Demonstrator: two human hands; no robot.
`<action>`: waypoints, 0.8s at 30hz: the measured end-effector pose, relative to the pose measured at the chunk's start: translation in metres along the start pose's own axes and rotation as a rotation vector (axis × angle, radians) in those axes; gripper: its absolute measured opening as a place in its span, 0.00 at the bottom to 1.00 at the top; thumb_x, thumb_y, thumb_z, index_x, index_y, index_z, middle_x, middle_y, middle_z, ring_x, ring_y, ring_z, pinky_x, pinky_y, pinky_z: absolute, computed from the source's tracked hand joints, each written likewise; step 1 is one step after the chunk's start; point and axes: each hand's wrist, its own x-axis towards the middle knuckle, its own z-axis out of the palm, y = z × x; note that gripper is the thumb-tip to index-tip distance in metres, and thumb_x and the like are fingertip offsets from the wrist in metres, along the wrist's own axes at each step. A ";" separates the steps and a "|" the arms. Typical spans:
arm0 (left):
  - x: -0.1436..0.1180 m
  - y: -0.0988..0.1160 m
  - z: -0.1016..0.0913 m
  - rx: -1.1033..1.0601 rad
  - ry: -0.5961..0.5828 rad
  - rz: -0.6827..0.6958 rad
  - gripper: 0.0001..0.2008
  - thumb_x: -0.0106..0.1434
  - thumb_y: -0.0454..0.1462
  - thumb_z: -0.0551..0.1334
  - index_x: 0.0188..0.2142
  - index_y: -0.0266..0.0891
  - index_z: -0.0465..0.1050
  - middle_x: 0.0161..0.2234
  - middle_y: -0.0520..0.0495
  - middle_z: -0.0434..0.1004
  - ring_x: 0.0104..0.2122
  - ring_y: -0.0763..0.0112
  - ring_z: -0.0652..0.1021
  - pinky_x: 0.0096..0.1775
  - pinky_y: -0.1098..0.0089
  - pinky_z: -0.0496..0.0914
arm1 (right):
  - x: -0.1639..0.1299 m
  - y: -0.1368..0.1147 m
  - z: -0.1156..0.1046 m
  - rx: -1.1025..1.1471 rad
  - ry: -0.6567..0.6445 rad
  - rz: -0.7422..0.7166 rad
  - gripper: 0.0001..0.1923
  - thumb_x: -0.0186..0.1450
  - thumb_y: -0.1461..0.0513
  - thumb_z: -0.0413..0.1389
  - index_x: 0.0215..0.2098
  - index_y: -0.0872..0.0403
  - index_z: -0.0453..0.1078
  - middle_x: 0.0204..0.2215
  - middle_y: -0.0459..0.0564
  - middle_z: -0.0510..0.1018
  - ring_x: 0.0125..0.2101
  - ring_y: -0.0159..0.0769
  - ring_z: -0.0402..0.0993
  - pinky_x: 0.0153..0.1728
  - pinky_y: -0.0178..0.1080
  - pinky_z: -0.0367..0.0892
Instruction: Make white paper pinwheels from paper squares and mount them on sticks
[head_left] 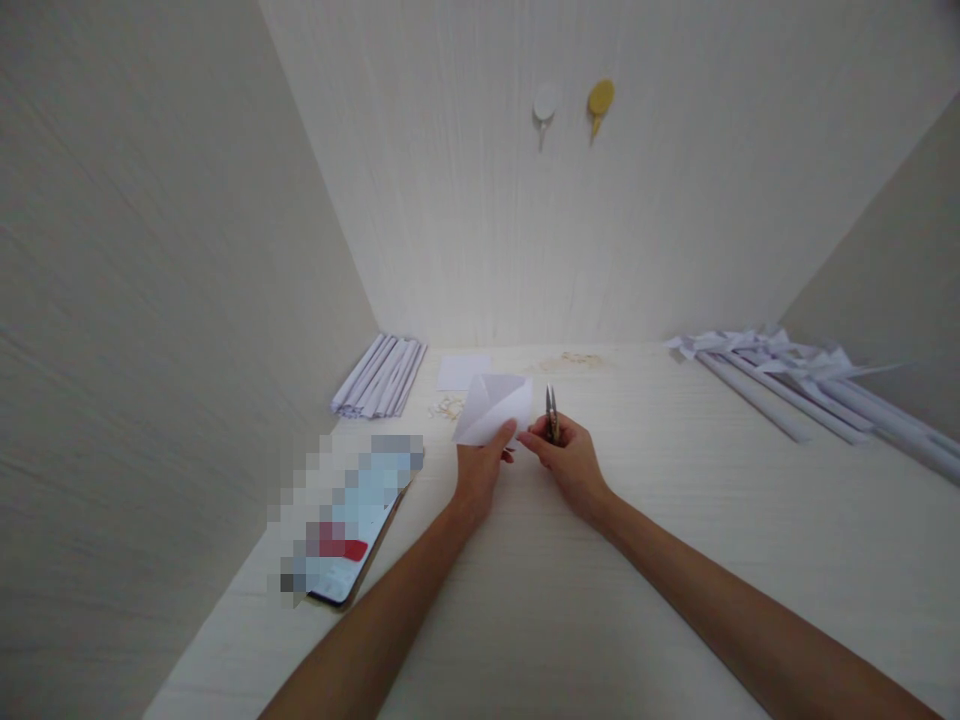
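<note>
Standing behind the person at a pale wood table (pixel 675 560), boxed in by walls on 3 sides. Left hand (pixel 480 470) pinches a folded white paper (pixel 491 405) by its lower corner, thumb on top, holding it up just off the table, tilted. Right hand (pixel 566 460) is closed round small scissors (pixel 551 412), blades pointing up and away, tips just beside the paper's right edge, w/ a thin gap between. Blades look nearly shut, can't tell for sure.

Around: stack of folded paper strips (pixel 379 375) at back left, a flat white sheet (pixel 463 371) behind the hands, small scraps (pixel 448 406) near it. Phone (pixel 352 540) lies at left edge, screen up. Bundle of rolled paper sticks w/ bows (pixel 810 385) at right, well apart. Two hooks on the back wall (pixel 574 105).

Risks, as I judge it: left fingertips sit v. close to the blades, so a hasty snip could nick them. Paper is held by one corner only, so it may twist or flop as blades bite, giving a crooked cut. Several folded layers could slip against each other. Phone is near the table edge, and an elbow could knock it.
</note>
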 end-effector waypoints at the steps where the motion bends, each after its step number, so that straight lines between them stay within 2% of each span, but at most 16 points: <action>1: 0.000 0.000 0.000 -0.005 0.004 -0.002 0.10 0.42 0.38 0.64 0.25 0.35 0.69 0.21 0.52 0.71 0.18 0.78 0.68 0.18 0.77 0.61 | 0.000 0.000 0.000 0.004 -0.001 -0.005 0.13 0.46 0.59 0.60 0.20 0.55 0.60 0.15 0.38 0.60 0.16 0.23 0.50 0.17 0.32 0.46; 13: -0.003 0.002 0.004 0.004 0.002 -0.019 0.11 0.41 0.38 0.65 0.25 0.36 0.70 0.21 0.52 0.71 0.17 0.78 0.68 0.17 0.77 0.61 | 0.000 0.002 -0.002 0.079 0.016 0.004 0.13 0.44 0.61 0.61 0.19 0.54 0.59 0.14 0.37 0.59 0.15 0.23 0.50 0.16 0.32 0.46; 20: -0.002 0.000 0.003 0.165 0.023 0.016 0.09 0.40 0.38 0.65 0.20 0.35 0.69 0.17 0.53 0.69 0.15 0.78 0.67 0.17 0.75 0.61 | 0.002 0.003 -0.003 0.072 0.031 -0.013 0.14 0.43 0.61 0.61 0.18 0.54 0.58 0.15 0.38 0.60 0.15 0.23 0.52 0.16 0.32 0.47; 24: -0.001 0.001 0.001 0.181 0.021 0.036 0.10 0.39 0.37 0.65 0.23 0.36 0.69 0.20 0.52 0.71 0.16 0.77 0.67 0.17 0.75 0.62 | 0.001 0.001 -0.002 0.048 0.020 -0.021 0.14 0.43 0.61 0.62 0.18 0.54 0.58 0.15 0.38 0.61 0.16 0.24 0.53 0.17 0.31 0.48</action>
